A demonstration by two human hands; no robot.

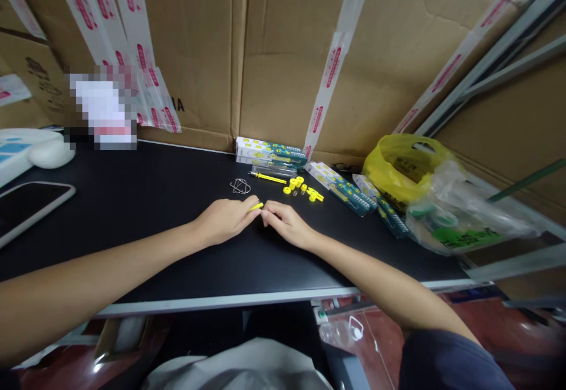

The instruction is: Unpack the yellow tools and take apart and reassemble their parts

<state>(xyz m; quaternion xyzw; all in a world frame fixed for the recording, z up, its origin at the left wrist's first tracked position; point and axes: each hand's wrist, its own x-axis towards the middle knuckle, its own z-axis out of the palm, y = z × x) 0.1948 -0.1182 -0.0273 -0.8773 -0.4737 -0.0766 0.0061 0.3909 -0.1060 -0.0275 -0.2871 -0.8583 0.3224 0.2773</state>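
Note:
My left hand (227,220) is closed, gripping a slim yellow plastic piece (255,207) between thumb and fingers. My right hand (286,222) meets it at the piece's end, thumb and fingers pinched together; whatever they hold is hidden. Just beyond the hands lie bent metal wire hooks (240,186), a yellow stick-shaped part (269,178) and a clear plastic tube (276,171). Several small yellow caps (293,185) and yellow plastic pieces (315,195) are scattered to the right of these.
Printed narrow boxes (270,153) are stacked at the back, with more printed boxes (342,189) to the right. A yellow plastic bag (398,166) and a clear bag (464,219) stand at the right. At the left are a phone (30,207) and a white device (22,148). Cardboard (283,54) walls the back.

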